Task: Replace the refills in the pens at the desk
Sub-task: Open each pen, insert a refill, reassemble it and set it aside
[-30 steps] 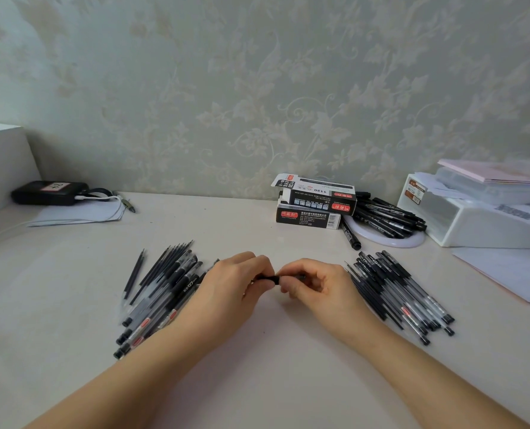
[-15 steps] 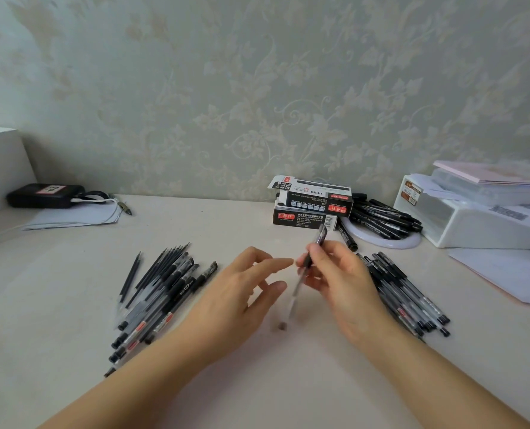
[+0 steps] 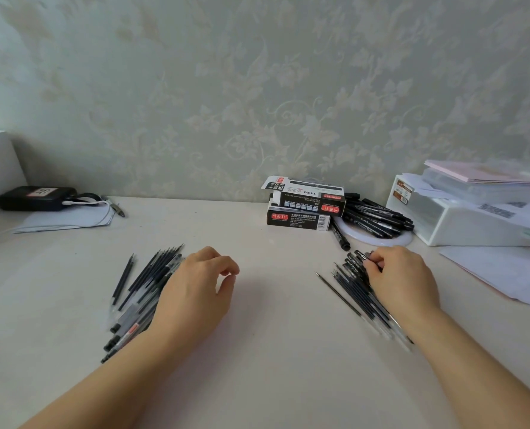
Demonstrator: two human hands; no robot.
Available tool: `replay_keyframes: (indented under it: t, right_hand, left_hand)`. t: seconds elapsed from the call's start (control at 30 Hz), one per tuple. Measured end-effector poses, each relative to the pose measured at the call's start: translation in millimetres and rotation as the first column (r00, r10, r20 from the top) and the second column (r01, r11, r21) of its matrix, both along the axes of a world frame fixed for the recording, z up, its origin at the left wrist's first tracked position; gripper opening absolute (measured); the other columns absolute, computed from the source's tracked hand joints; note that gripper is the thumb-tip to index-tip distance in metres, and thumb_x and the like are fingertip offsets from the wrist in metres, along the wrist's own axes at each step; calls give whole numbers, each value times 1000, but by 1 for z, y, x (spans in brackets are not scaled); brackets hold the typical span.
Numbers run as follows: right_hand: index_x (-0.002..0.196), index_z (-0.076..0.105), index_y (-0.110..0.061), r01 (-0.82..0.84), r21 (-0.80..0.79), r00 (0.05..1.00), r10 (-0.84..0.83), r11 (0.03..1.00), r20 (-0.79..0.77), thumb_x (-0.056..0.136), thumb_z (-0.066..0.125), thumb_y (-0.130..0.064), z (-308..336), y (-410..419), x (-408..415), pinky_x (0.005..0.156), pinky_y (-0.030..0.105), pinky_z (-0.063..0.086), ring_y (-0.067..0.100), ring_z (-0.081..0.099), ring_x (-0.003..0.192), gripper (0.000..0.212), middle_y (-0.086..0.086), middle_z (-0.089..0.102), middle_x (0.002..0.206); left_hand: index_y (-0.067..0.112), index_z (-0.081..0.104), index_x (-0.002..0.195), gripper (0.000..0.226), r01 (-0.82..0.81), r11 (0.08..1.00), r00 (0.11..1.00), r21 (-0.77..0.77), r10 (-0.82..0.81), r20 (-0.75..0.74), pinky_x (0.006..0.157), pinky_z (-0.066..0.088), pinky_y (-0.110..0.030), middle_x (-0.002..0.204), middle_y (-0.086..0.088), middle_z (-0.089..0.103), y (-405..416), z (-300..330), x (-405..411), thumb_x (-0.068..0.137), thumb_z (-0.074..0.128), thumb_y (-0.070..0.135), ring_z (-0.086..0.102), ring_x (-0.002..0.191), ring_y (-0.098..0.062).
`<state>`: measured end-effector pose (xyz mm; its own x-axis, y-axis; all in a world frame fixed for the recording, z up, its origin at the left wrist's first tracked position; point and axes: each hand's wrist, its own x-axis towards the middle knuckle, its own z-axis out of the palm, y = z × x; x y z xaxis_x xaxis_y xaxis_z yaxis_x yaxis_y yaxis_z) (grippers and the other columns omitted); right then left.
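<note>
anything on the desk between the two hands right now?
Head view: only bare desk between the left hand and the right hand, apart from one loose refill lying just left of the right-side pen pile.

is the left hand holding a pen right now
No, the left hand hangs with loosely curled fingers beside the left pile of pens and holds nothing.
</note>
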<state>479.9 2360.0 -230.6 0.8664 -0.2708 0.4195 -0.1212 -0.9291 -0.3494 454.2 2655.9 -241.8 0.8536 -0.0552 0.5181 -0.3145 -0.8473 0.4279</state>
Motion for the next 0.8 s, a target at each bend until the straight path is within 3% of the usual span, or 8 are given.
replay_keyframes:
  t: [0.13,0.27,0.4,0.57,0.8]
  right_hand:
    - [93,73,-14,7,-18,1000,-7,1000,-14,95,58,-23,0,1,2,58,28,44,25,59,75,18,5,68,88]
    - [98,72,-14,-21,-79,999,25,997,45,94,59,-25,4,8,-1,65,35,52,28,61,83,18,6,65,96]
    - [99,72,-17,-207,-122,961,225,971,162,91,62,-23,7,35,-10,68,33,48,26,60,87,14,2,65,97]
    - [93,72,-21,-529,-130,822,545,838,166,91,63,-24,-3,82,-28,67,31,48,17,58,72,9,-7,64,89]
    - [103,70,-18,-740,74,672,737,668,68,92,62,-22,-19,99,-28,66,18,46,-1,50,61,14,-10,58,90]
  left_hand:
    - [26,71,96,15,-87,996,996,12,87,-20,64,41,-26,89,12,55,4,0,2,88,61,18,52,80,-12]
    - [23,61,113,24,-232,970,969,69,236,-69,73,47,-33,102,4,57,9,4,2,89,58,27,54,97,-21]
    - [20,53,115,31,-316,927,932,202,343,-115,75,42,-31,108,1,51,12,8,0,90,57,37,51,101,-23]
    - [22,56,106,25,-305,899,913,314,370,-172,82,44,-33,109,2,52,11,8,-2,96,46,42,50,107,-22]
    - [23,51,106,23,-248,895,939,371,316,-133,82,40,-31,108,5,51,4,4,-2,98,41,42,50,106,-20]
